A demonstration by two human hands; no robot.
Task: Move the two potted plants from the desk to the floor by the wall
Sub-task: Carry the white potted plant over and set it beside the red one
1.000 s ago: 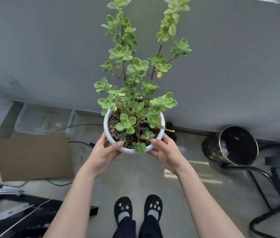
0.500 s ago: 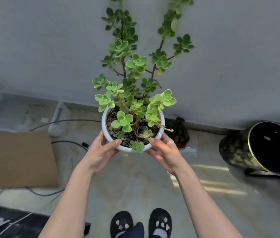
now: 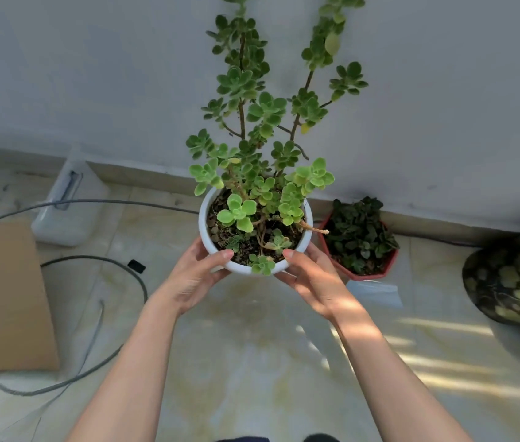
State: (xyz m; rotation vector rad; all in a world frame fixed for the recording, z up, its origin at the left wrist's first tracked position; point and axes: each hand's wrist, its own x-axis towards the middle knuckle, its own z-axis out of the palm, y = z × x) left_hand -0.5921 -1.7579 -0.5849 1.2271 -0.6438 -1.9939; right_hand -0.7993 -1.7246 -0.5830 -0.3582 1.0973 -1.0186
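Note:
A tall green succulent in a round white pot point(image 3: 220, 250) is held above the tiled floor, close to the grey wall. My left hand point(image 3: 193, 277) grips the pot's left side and my right hand point(image 3: 311, 277) grips its right side, thumbs over the rim. A second plant with dark leaves in a red angular pot point(image 3: 362, 274) stands on the floor against the wall, just right of the white pot.
A black and gold patterned bin point(image 3: 514, 282) sits at the right. A flat cardboard sheet point(image 3: 3, 298) lies at the left, with grey cables point(image 3: 118, 346) looping beside it and a clear plastic box point(image 3: 67, 212) by the wall. Sunlit bare tiles lie below my arms.
I have moved closer to the wall and lower, carrying the white pot down. The red potted plant has come fully into view beside it. My feet have nearly left the frame.

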